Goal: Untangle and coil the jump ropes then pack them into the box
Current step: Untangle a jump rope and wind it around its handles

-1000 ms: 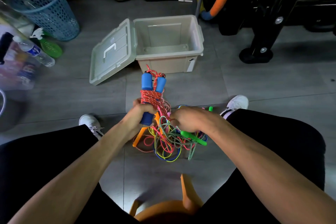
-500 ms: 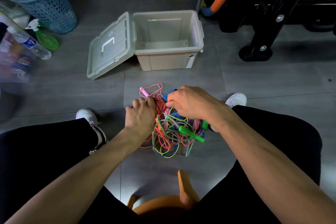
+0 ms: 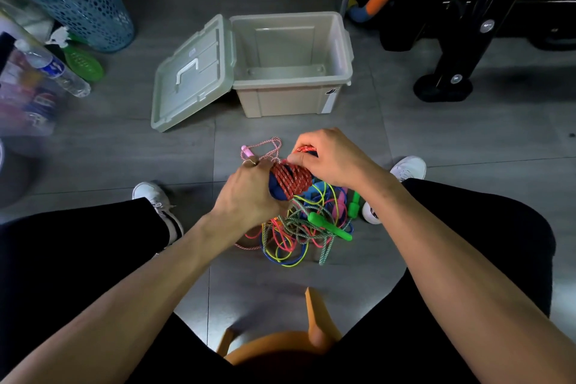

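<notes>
— Coil colours? 
— Red-orange speckled rope point(image 3: 291, 179) wound over blue handles point(image 3: 277, 192). 
— The pile at six o'clock? 
— Yellow, pink, blue and grey-green cords point(image 3: 296, 232); green handles point(image 3: 328, 226). 
— Container at twelve o'clock? 
— Beige box point(image 3: 290, 100), beige lid point(image 3: 193, 75); light-blue perforated basket point(image 3: 78, 0) at ten o'clock.

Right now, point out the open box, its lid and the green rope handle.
open box point(image 3: 282, 100), head view, on its front wall.
lid point(image 3: 199, 50), head view, on the flat panel above its white handle.
green rope handle point(image 3: 327, 226), head view, on the middle of the handle.
</notes>
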